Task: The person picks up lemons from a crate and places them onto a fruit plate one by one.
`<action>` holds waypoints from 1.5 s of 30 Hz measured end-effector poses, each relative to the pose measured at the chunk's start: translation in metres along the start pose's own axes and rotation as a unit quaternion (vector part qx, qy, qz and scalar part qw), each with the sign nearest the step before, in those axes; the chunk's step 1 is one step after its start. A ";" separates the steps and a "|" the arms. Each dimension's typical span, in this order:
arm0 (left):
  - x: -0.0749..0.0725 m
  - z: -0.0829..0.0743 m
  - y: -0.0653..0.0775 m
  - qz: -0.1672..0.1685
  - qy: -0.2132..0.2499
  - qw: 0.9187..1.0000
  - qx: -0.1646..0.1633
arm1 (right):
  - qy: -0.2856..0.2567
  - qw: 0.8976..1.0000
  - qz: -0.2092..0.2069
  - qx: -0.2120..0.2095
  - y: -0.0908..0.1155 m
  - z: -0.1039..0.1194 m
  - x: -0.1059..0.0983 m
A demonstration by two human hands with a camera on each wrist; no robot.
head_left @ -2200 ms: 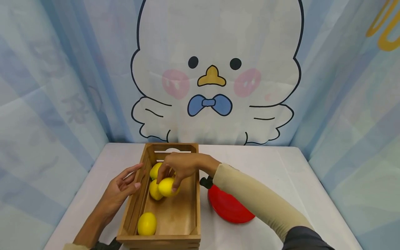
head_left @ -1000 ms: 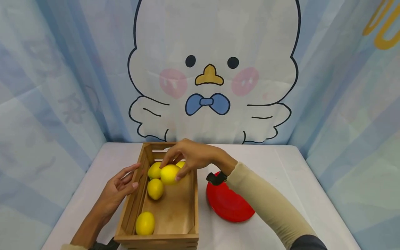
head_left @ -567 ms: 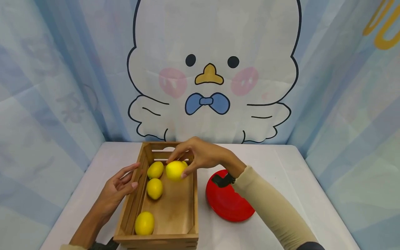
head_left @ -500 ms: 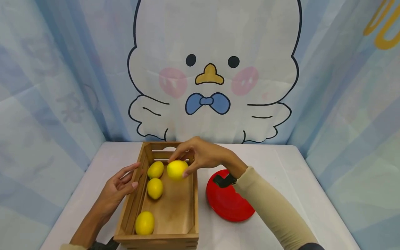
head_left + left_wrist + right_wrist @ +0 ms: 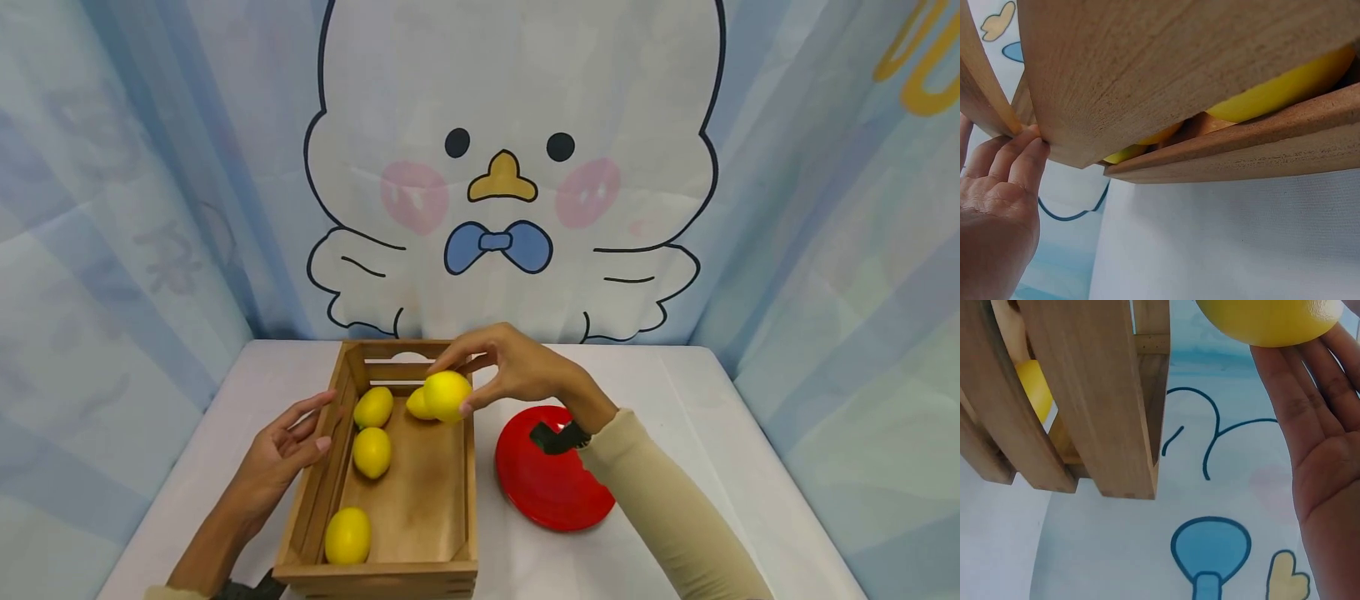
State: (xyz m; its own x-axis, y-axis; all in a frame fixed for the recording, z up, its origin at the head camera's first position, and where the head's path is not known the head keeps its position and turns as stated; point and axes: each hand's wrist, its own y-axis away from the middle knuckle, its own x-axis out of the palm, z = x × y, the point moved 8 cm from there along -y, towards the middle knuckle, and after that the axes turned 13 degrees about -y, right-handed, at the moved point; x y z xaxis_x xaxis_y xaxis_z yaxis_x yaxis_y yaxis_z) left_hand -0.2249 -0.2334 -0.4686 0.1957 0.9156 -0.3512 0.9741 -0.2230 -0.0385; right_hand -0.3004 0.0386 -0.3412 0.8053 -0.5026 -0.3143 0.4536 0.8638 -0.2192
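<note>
My right hand (image 5: 521,367) pinches a yellow lemon (image 5: 447,396) between thumb and fingers, raised over the far right part of a slatted wooden crate (image 5: 423,500). In the right wrist view this held lemon (image 5: 1272,322) lies against the fingers, above the crate's side slats (image 5: 1091,394). Partly behind it, another lemon (image 5: 417,405) sits inside the crate. Along the left wall are two lemons, a far one (image 5: 373,407) and a middle one (image 5: 372,453); a third lemon (image 5: 348,536) lies in the near left corner. My left hand (image 5: 281,454) touches the crate's left side with extended fingers.
A red plate (image 5: 555,487) lies on the white table (image 5: 660,408) right of the crate, partly covered by the right wrist's dark strap and sleeve. Light blue curtains (image 5: 135,250) hang around the table, with a large cartoon bird on the back one.
My right hand has lifted the lemon from beside the others at the left wall and carried it right and up. The lemon behind it shows more now. My left hand stays put.
</note>
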 end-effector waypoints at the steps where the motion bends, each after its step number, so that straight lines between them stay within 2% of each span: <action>1: 0.000 0.000 0.000 0.000 -0.001 1.000 -0.001 | 0.001 1.000 -0.005 0.000 0.002 -0.001 -0.002; 14: 0.000 0.002 0.000 0.000 0.009 1.000 0.000 | -0.012 0.997 -0.075 0.023 0.030 -0.022 -0.023; 22: 0.000 0.001 0.000 -0.001 0.015 1.000 0.008 | -0.023 0.994 -0.106 0.012 0.052 -0.037 -0.034; 32: 0.000 -0.001 0.000 -0.001 0.011 1.000 0.004 | -0.029 0.980 -0.186 0.069 0.087 -0.069 -0.050; 39: 0.001 -0.002 0.000 -0.001 0.010 1.000 0.000 | -0.052 0.973 -0.209 0.086 0.105 -0.088 -0.055; 45: 0.002 -0.002 0.000 -0.001 0.015 1.000 0.002 | -0.046 0.967 -0.226 0.104 0.119 -0.104 -0.058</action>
State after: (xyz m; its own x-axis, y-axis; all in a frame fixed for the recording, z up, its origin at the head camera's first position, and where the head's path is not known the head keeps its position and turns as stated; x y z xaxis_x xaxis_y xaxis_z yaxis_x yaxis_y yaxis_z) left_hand -0.2245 -0.2312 -0.4671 0.1963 0.9258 -0.3231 0.9742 -0.2217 -0.0432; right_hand -0.3328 0.1677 -0.4449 0.5331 -0.8337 -0.1437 0.8267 0.5495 -0.1210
